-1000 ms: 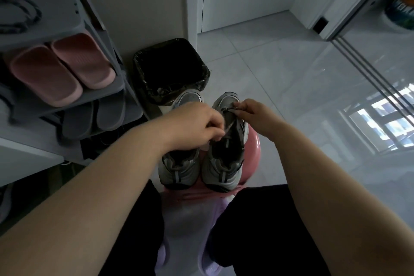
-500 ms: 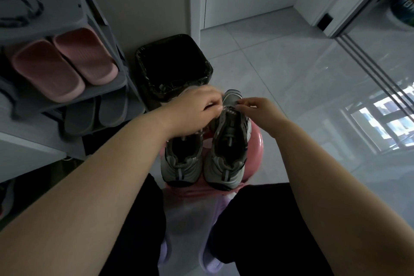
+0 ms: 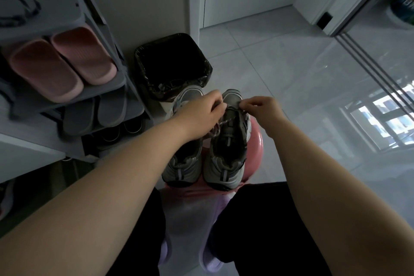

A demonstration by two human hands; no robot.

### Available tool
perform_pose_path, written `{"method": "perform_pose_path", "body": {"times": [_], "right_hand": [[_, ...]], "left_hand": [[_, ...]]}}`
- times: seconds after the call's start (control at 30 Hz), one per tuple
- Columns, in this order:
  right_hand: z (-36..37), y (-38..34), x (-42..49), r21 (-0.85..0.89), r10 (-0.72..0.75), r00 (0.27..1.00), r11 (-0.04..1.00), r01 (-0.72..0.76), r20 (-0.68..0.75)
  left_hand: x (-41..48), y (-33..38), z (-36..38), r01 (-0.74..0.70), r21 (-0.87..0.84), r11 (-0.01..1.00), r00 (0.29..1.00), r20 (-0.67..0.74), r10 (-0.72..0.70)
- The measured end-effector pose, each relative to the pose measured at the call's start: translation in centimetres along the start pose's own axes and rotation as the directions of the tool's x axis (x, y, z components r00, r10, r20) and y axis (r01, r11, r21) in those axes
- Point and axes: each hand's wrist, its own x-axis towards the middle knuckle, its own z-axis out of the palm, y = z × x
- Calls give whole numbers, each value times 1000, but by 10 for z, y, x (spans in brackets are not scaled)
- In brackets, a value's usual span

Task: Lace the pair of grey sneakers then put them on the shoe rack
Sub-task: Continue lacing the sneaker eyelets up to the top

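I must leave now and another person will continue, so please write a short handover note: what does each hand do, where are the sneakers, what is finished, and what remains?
Left hand: fingers curled on the lace over the right sneaker.
Right hand: pinches the lace at that sneaker's front eyelets.
Both grey sneakers stand side by side on the pink stool, heels toward the person; the left sneaker is not held.
Done: lacing started near the toe of the right sneaker; the left sneaker's lacing is hidden by the arm.
Left: finish lacing, then put the pair on the shoe rack.
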Motion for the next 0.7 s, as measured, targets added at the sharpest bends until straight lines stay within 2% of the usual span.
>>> {"method": "perform_pose_path", "body": {"times": [0.07,0.17,0.23,0.3,0.37,0.43,0.57,0.7], "right_hand": [[-1,0,-1,-23,-33,999,999,34,10],[-1,0,-2,-75,-58,998,995,60,26],[-1,0,-2,-113,-59,998,992,63,35],[-1,0,-2,-98,-73,996,992,76,42],[1,0,-3,-91,-88,995,992,92,43],[2,0,-4,-148,-116,993,982,121,37],[7,3,-4,-211,-112,994,971,109,-3],[11,7,-1,-248,-109,993,964,93,-52]], "left_hand": [[2,0,5,0,77,997,998,-61,5],[5,-4,12,93,97,991,990,-119,-81],[7,-4,15,164,123,979,981,-122,-149],[10,-5,20,198,260,945,979,-92,-180],[14,-5,27,165,437,884,986,-50,-159],[18,-1,31,124,519,845,991,-21,-132],[21,4,27,108,554,826,992,-8,-125],[17,9,20,18,489,872,999,28,-36]]}}
